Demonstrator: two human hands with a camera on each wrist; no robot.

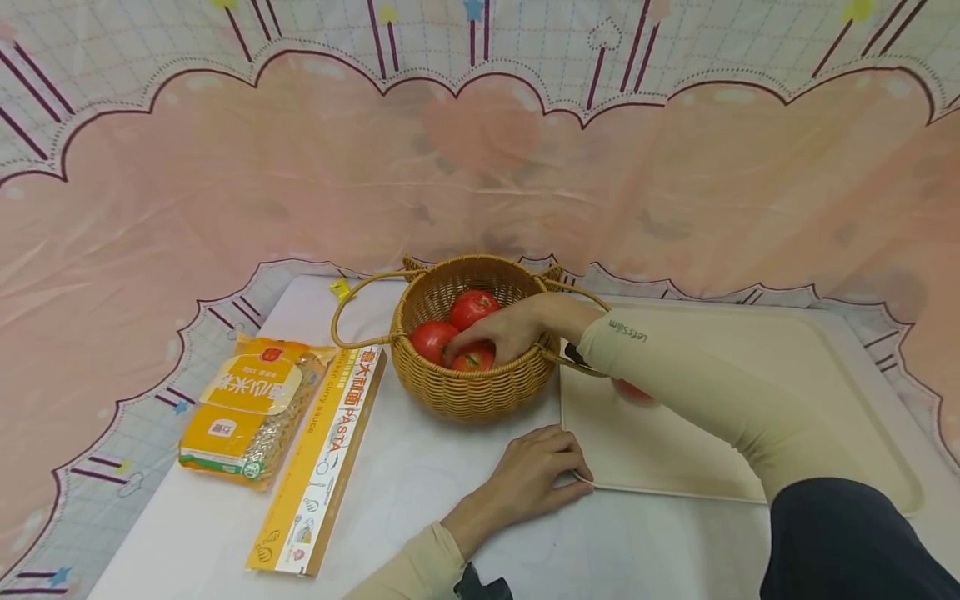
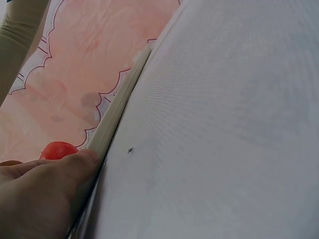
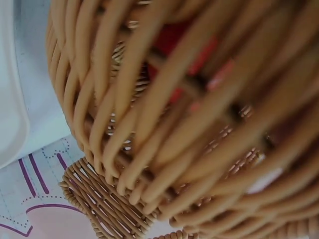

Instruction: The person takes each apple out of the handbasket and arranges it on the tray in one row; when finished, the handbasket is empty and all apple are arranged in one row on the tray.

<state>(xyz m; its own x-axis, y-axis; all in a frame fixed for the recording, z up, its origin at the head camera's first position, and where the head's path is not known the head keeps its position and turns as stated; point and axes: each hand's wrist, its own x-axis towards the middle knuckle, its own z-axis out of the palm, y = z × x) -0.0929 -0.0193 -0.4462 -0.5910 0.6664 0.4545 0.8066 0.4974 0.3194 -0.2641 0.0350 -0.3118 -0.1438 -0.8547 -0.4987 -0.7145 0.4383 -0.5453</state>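
Observation:
My right hand reaches over the rim of a wicker basket, its fingers curled down round a red apple. Two more red apples, one at the left and one behind, lie in the basket beside it. Basket weave fills the right wrist view, with red fruit showing through the gaps; the hand is hidden there. At the near left corner of a cream tray, my left hand holds the edge between thumb and finger. On the tray a red apple shows partly under the right forearm.
Left of the basket lie a yellow bag of grain and a long pasta box. A small yellow packet sits behind them. The basket's looped handles stick out sideways. A patterned curtain hangs behind the white table.

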